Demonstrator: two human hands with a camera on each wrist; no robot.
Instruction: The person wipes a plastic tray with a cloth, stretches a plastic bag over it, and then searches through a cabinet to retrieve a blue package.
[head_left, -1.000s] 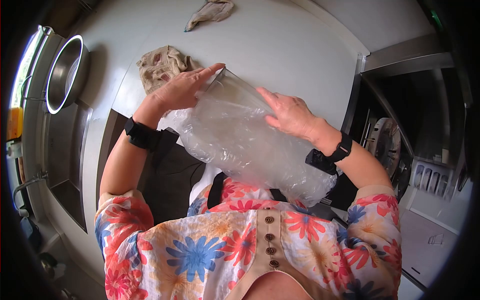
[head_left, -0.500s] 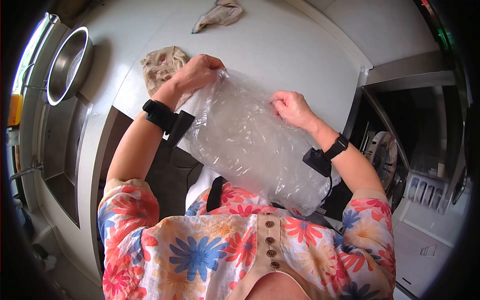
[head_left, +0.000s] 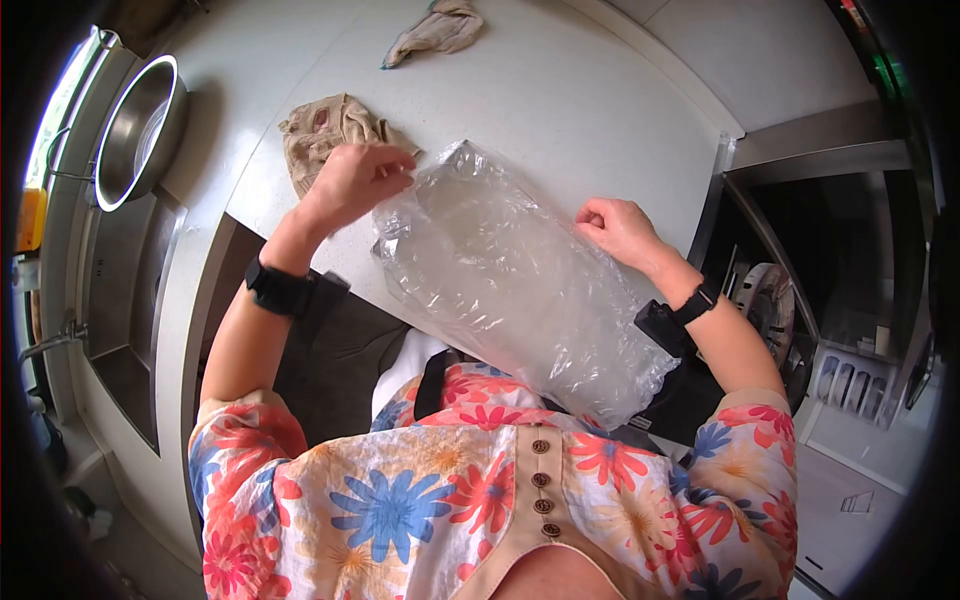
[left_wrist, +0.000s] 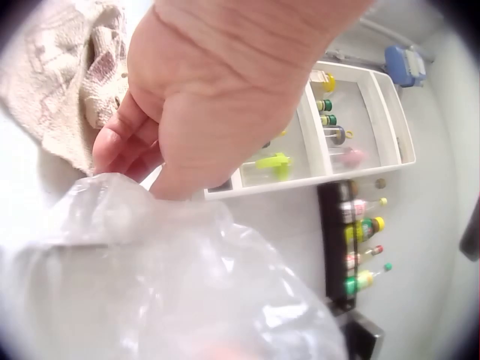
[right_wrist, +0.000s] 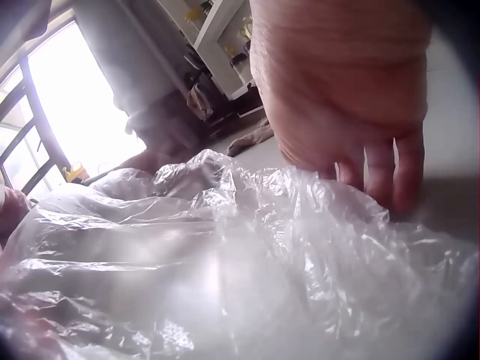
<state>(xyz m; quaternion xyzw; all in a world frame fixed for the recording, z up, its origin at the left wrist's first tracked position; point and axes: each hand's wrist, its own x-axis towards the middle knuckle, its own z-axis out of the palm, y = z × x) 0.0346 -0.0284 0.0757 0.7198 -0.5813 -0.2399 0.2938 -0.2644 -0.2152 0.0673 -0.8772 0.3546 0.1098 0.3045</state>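
A large clear plastic bag (head_left: 520, 280) lies slantwise over the counter's front edge and reaches down to the lap. Its film is crinkled, and a straight dark line shows through it in the left wrist view. At the bag's upper left edge, my left hand (head_left: 352, 185) has its fingers bent, with a peak of the film between thumb and fingertips. My right hand (head_left: 622, 232) pinches the film along the right edge. In the right wrist view the right fingertips (right_wrist: 405, 191) go down behind the film, and the thumb is hidden.
A beige cloth (head_left: 315, 135) lies beside the left hand, and another cloth (head_left: 437, 32) farther back. A metal basin (head_left: 140, 130) stands at the left above a sink (head_left: 115, 330). A white shelf (left_wrist: 315, 180) holds small bottles. A dark stove (head_left: 770, 280) is at the right.
My left hand went from flat on the bag to the corner, then left and down along its edge. My right fingers curled onto the film, and that hand shifted right. The bag spread flatter.
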